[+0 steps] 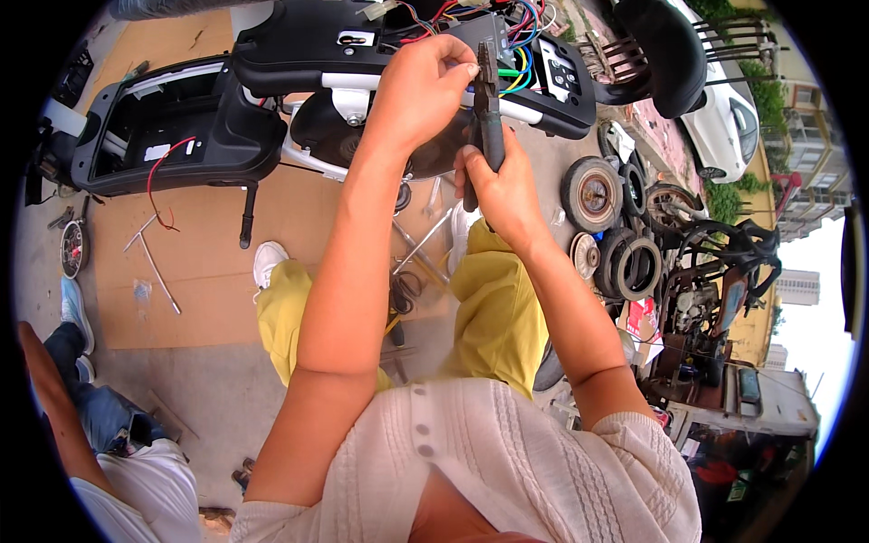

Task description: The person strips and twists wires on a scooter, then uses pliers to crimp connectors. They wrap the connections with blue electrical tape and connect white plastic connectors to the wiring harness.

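Observation:
My right hand (509,188) is wrapped round the dark handles of a pair of pliers (487,86), whose jaws point up and away from me. Beside those jaws, the thumb and fingertips of my left hand (418,90) are pinched together; what they hold, if anything, is too small to make out. Both hands are over the black body of a scooter (303,50) lying across in front of me. Red, blue, green and yellow wires (520,68) come out of its opened middle, just past the pliers.
Cardboard (217,290) covers the ground, with a T-handle wrench (158,262) on it. A black scooter panel (181,127) with a loose red wire is at the left. Another person (118,443) is at the lower left. Old wheels and tyres (593,195) are piled at the right, near a white car (724,127).

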The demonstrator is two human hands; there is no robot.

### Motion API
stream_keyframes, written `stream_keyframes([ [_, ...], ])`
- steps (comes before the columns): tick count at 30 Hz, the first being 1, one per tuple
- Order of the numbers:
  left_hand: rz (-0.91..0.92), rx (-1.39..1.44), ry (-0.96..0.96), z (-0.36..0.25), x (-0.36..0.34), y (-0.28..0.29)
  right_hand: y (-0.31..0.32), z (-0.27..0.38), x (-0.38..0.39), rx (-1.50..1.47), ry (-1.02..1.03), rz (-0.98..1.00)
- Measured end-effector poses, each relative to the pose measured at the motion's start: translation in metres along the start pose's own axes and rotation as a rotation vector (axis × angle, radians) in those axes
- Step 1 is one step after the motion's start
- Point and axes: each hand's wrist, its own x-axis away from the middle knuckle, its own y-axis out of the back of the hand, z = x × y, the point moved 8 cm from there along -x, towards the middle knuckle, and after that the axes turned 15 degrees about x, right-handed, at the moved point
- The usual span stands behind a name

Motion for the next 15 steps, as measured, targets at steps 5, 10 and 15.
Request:
stream_keyframes([
  [5,0.064,-0.047,-0.034,-0.004,0.000,-0.005,0.004,-0.001,0.001,-0.029,-0.028,0.025],
  [10,0.071,-0.065,-0.030,-0.001,-0.003,-0.002,0.007,-0.004,-0.003,-0.002,-0.045,0.090],
  [15,0.047,-0.046,-0.023,-0.002,-0.002,-0.002,0.014,0.000,-0.001,0.028,0.044,0.091],
])
